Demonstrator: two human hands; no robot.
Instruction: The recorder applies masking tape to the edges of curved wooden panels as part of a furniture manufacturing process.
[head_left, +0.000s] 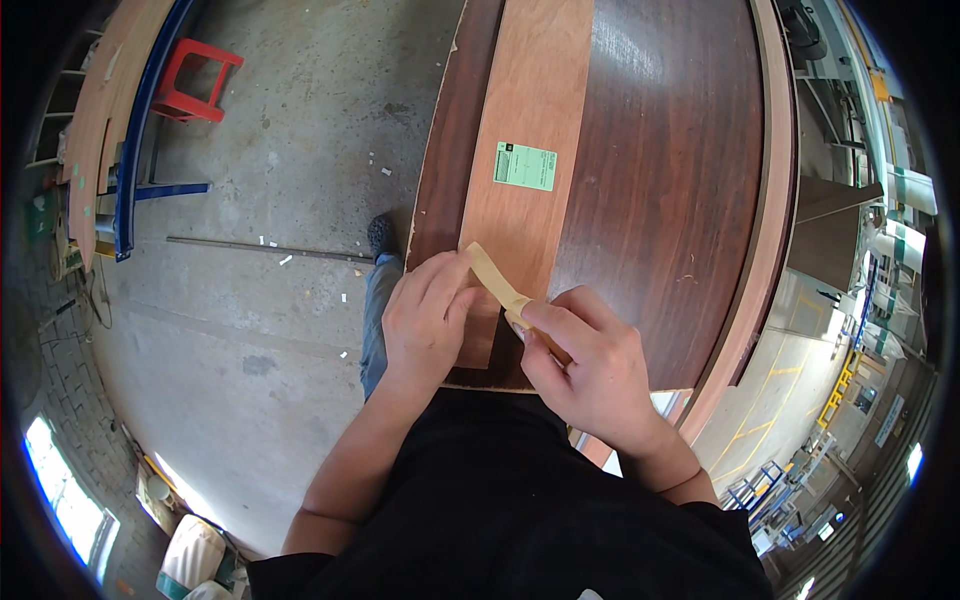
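Note:
A strip of tan masking tape [493,275] stretches between my two hands over the near end of a light brown wooden board [530,90]. My left hand [425,315] has its fingertips closed at the strip's far end, by the board's left edge. My right hand [595,360] grips the tape's other end; a tan piece, seemingly the roll, shows partly under its fingers. On the board, beyond my hands, lies a green printed label [525,166]. The board rests on a glossy dark brown wood-grain panel [665,200].
A long pale wooden strip [765,230] runs along the panel's right side. At the far left stand a red plastic stool [197,80] and a blue metal frame [128,190] bearing boards. A thin bar [265,247] and white scraps lie on the concrete floor [230,310]. A person's leg [376,310] shows beside the panel.

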